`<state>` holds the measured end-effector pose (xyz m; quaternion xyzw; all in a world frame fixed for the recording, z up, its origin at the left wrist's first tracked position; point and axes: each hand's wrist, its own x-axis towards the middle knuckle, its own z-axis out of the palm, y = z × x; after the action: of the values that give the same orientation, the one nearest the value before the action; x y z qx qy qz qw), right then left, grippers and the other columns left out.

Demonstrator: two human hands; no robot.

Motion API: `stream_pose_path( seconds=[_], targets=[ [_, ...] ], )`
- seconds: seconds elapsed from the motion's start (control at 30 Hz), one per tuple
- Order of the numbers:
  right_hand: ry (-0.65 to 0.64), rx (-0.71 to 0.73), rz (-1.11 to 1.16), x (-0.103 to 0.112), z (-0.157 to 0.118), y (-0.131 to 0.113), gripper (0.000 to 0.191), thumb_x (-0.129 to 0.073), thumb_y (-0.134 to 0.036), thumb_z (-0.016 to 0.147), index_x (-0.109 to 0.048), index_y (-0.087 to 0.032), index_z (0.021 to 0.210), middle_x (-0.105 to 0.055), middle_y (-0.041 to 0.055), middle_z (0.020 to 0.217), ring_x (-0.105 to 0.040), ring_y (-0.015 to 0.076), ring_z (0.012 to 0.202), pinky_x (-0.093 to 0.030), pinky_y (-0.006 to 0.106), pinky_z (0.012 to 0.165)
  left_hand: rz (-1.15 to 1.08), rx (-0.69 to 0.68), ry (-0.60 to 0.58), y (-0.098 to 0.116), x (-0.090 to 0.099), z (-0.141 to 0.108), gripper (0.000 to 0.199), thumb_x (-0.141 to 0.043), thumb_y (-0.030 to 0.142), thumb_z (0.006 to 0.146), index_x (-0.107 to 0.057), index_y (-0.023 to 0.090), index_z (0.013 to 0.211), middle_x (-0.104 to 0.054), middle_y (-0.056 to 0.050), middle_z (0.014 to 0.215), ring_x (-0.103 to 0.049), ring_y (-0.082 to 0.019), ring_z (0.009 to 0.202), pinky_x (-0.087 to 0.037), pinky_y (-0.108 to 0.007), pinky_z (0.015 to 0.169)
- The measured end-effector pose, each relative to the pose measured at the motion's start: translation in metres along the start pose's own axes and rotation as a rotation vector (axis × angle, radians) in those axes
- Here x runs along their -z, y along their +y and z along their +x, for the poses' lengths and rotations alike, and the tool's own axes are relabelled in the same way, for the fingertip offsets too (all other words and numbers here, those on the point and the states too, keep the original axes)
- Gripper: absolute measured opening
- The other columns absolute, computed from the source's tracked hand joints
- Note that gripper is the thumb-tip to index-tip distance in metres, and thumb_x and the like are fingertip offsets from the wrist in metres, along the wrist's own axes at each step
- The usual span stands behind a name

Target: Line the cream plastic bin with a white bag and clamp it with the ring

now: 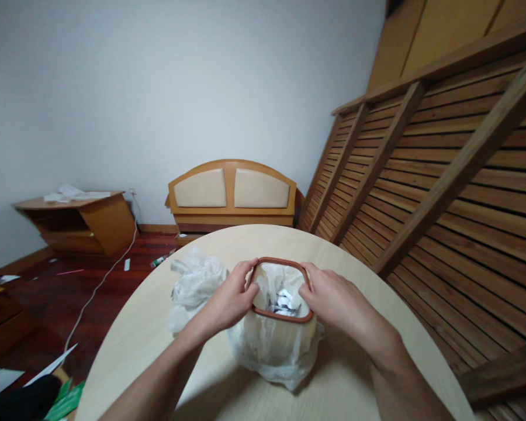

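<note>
A small bin [284,339] with a translucent plastic bag over its outside stands on the round pale table [149,374]. Its brown rim ring [284,317] sits around the top, and crumpled white and silvery scraps [284,301] lie inside. My left hand [239,292] grips the ring's left side, thumb on the inner side. On the right side my right hand [324,292] pinches the same ring. Beside my left hand rests a crumpled translucent plastic bag [195,283].
A wooden slatted frame [421,175] leans at the right. Behind the table is a headboard [230,187]. At the left, a low cabinet [109,225] holds papers, and a cable [99,286] and litter lie on the floor.
</note>
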<state>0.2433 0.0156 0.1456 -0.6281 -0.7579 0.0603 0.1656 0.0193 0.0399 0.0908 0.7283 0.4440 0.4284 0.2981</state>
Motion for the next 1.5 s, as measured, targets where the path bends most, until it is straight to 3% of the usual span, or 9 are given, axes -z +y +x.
stream_pose_path(
  seconds=[0.2,0.57,0.83,0.97,1.07,1.17,1.3,1.4,1.5],
  targets=[
    [-0.016,-0.009,-0.072,-0.001,0.000,-0.001,0.034,-0.045,-0.018,0.090,-0.064,-0.017,0.118,-0.076,0.0140,0.099,-0.072,0.0267,0.090,-0.041,0.031,0.068,0.029,0.000,0.007,-0.002,0.007,0.001,0.039,-0.057,0.030,0.091,-0.063,0.019,0.128,-0.064,-0.014,0.133,-0.061,-0.029,0.123,-0.054,-0.043,0.099],
    [0.080,0.050,0.031,-0.007,0.006,0.001,0.026,-0.049,-0.015,0.089,-0.071,-0.018,0.103,-0.074,0.0120,0.103,-0.069,0.0237,0.100,-0.045,0.030,0.086,0.163,0.013,-0.003,0.010,0.009,0.001,0.046,-0.053,0.017,0.086,-0.064,0.015,0.130,-0.068,-0.013,0.131,-0.063,-0.030,0.122,-0.052,-0.044,0.101],
    [0.102,0.072,0.012,-0.007,0.004,0.001,0.028,-0.050,-0.019,0.090,-0.072,-0.018,0.108,-0.071,0.0116,0.109,-0.067,0.0249,0.103,-0.046,0.033,0.091,0.151,0.011,0.008,0.009,0.011,0.000,0.045,-0.054,0.017,0.084,-0.066,0.018,0.128,-0.070,-0.011,0.128,-0.065,-0.029,0.119,-0.050,-0.044,0.103],
    [0.214,0.081,0.084,-0.003,0.008,0.001,0.035,-0.051,-0.015,0.089,-0.073,-0.017,0.116,-0.072,0.0119,0.113,-0.068,0.0247,0.102,-0.048,0.034,0.093,0.167,-0.031,0.078,0.020,0.013,0.000,0.044,-0.057,0.020,0.084,-0.065,0.019,0.127,-0.069,-0.011,0.129,-0.064,-0.028,0.119,-0.049,-0.043,0.102],
    [0.255,0.129,0.267,0.003,0.010,-0.001,0.035,-0.055,-0.015,0.087,-0.076,-0.021,0.115,-0.076,0.0085,0.110,-0.070,0.0230,0.098,-0.051,0.033,0.091,0.076,-0.016,0.096,0.032,0.018,-0.001,0.040,-0.057,0.034,0.089,-0.065,0.018,0.125,-0.074,-0.011,0.109,-0.069,-0.024,0.096,-0.056,-0.034,0.076],
    [0.147,0.186,0.496,0.008,0.008,-0.005,0.027,-0.061,-0.023,0.087,-0.079,-0.024,0.108,-0.079,0.0052,0.103,-0.072,0.0209,0.084,-0.055,0.031,0.080,0.003,0.029,0.008,0.044,0.025,-0.002,0.044,-0.055,0.046,0.091,-0.068,0.015,0.119,-0.071,-0.006,0.081,-0.065,-0.018,0.069,-0.049,-0.025,0.057],
    [0.138,0.130,0.660,0.010,0.008,-0.006,0.031,-0.067,-0.034,0.085,-0.078,-0.021,0.111,-0.078,0.0091,0.109,-0.073,0.0232,0.089,-0.057,0.032,0.077,0.077,0.045,-0.050,0.052,0.030,-0.004,0.041,-0.055,0.045,0.091,-0.073,0.016,0.114,-0.062,0.000,0.062,-0.055,-0.013,0.054,-0.040,-0.023,0.052],
    [0.132,0.105,0.662,0.011,0.011,0.004,0.033,-0.065,-0.036,0.087,-0.076,-0.018,0.113,-0.077,0.0110,0.111,-0.073,0.0245,0.095,-0.056,0.032,0.079,0.189,0.051,0.036,0.050,0.031,-0.004,0.042,-0.053,0.042,0.091,-0.073,0.016,0.116,-0.060,0.001,0.058,-0.052,-0.013,0.052,-0.037,-0.023,0.052],
    [0.076,0.112,0.544,0.011,0.013,0.018,0.038,-0.047,-0.040,0.098,-0.077,-0.018,0.093,-0.078,0.0087,0.094,-0.072,0.0218,0.082,-0.053,0.029,0.069,0.275,0.055,0.153,0.044,0.036,-0.003,0.043,-0.051,0.040,0.090,-0.073,0.015,0.116,-0.061,0.001,0.058,-0.053,-0.014,0.053,-0.036,-0.024,0.053]
  ],
)
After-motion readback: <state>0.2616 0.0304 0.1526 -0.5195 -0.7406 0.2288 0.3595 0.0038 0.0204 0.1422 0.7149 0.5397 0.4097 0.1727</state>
